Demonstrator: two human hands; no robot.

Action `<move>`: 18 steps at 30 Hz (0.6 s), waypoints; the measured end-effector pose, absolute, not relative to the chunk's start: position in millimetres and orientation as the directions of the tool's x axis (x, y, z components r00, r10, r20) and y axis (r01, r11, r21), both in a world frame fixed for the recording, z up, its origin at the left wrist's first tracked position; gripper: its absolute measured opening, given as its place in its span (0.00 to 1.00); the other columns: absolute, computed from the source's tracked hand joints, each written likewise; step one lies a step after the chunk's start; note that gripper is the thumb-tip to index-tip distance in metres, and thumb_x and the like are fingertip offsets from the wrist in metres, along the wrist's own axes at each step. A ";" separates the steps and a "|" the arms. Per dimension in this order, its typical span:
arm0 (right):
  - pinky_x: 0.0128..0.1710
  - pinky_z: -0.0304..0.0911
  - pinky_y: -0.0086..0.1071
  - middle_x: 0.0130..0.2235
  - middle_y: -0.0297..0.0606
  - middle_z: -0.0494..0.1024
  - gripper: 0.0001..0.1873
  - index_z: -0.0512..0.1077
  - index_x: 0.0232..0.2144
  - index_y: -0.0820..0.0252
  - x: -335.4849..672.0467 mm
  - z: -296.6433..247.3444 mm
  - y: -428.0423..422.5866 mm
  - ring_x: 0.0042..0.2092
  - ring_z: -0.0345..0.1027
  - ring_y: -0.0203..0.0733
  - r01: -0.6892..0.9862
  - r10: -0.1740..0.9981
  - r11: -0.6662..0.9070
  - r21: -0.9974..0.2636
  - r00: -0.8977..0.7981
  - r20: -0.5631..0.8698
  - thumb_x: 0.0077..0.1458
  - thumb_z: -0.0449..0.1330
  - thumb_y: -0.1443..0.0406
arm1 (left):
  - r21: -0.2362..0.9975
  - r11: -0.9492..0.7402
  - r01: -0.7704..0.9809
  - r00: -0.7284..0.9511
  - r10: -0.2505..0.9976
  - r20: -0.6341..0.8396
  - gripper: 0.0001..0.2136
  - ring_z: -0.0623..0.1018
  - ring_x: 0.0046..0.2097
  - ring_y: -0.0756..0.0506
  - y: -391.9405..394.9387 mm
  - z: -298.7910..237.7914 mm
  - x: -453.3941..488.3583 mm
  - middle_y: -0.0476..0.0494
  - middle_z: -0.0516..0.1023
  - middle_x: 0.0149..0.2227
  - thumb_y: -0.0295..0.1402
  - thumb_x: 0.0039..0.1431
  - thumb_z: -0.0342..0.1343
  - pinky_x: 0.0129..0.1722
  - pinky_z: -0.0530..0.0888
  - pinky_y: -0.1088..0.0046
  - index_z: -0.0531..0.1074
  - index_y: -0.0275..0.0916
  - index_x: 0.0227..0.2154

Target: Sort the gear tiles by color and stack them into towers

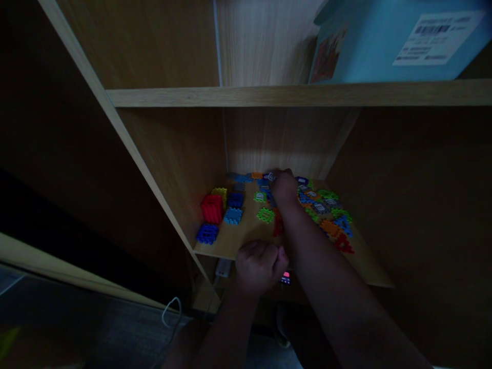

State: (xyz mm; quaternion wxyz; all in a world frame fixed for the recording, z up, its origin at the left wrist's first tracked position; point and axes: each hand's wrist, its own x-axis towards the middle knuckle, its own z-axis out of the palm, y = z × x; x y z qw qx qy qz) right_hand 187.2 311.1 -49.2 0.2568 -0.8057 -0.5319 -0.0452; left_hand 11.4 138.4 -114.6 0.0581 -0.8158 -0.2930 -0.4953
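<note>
Colourful interlocking plastic building pieces lie on a pale wooden shelf board [246,233]. Stretched across them, my right hand [285,187] reaches the back of the pile, its fingertips by a blue-and-white piece [270,177]. The back of the hand hides the fingers, so any grip is hidden. My left hand [257,266] is curled into a fist at the board's front edge, with nothing visible in it. Left of my hands stand a red cube [212,208], a dark blue cube [207,233] and a light blue stack [232,216]. A flat green piece [265,215] lies just below my right hand.
Wooden side panels enclose the board, with a shelf [300,95] above it. A blue box [384,43] with a white label sits on that shelf. A small lit pink screen [285,278], a white plug [223,267] and a white cable [171,312] lie below.
</note>
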 end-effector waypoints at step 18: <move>0.63 0.58 0.49 0.57 0.53 0.81 0.27 0.81 0.53 0.59 162.1 -65.8 316.8 0.61 0.70 0.58 0.995 0.975 0.035 -0.096 -0.013 0.221 0.74 0.46 0.54 | 0.183 -0.824 0.536 0.328 0.403 0.854 0.15 0.72 0.25 0.47 138.5 -115.1 11.6 0.49 0.71 0.21 0.28 0.69 0.53 0.28 0.63 0.63 0.66 0.42 0.23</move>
